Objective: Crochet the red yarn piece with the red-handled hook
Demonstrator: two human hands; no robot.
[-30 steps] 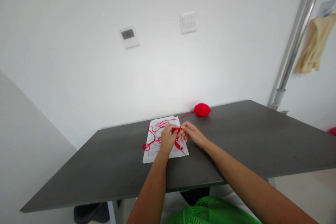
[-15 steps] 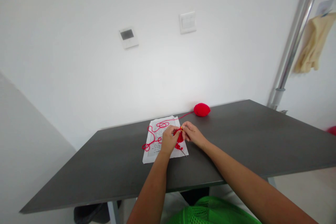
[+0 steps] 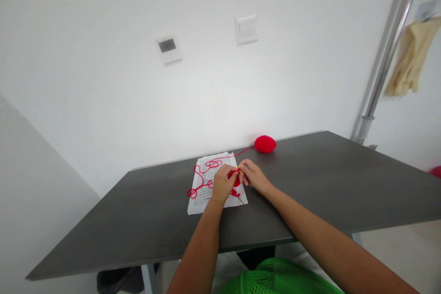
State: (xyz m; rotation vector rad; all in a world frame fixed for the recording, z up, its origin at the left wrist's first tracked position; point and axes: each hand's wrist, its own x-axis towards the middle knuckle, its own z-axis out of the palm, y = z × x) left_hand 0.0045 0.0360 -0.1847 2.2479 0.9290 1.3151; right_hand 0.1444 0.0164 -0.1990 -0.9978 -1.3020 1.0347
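Over a printed sheet, my left hand [image 3: 223, 183] is closed, its thumb and fingers pinching a small red crocheted piece [image 3: 236, 180]. Close against it, my right hand [image 3: 253, 175] is also closed, fingertips together at a tiny yellow ring-like piece [image 3: 239, 168] on the upper edge of the red work. Its exact kind is too small to tell. Below the hands, some red yarn and a thin grey rod [image 3: 242, 201], like a crochet hook, lie on the paper. Loose red yarn [image 3: 196, 188] loops to the left of my left hand.
Near the wall sits a red yarn ball [image 3: 265, 144], its strand running to the loops on the printed paper [image 3: 198, 209]. The dark table [image 3: 327, 179] stands against a white wall with a switch [image 3: 247, 30] and a panel [image 3: 168, 49]. Gloves [image 3: 411, 57] hang at right.
Both hands stay nearly in place, their fingertips shifting slightly around the yellow piece. The yarn, paper and ball have not visibly moved.
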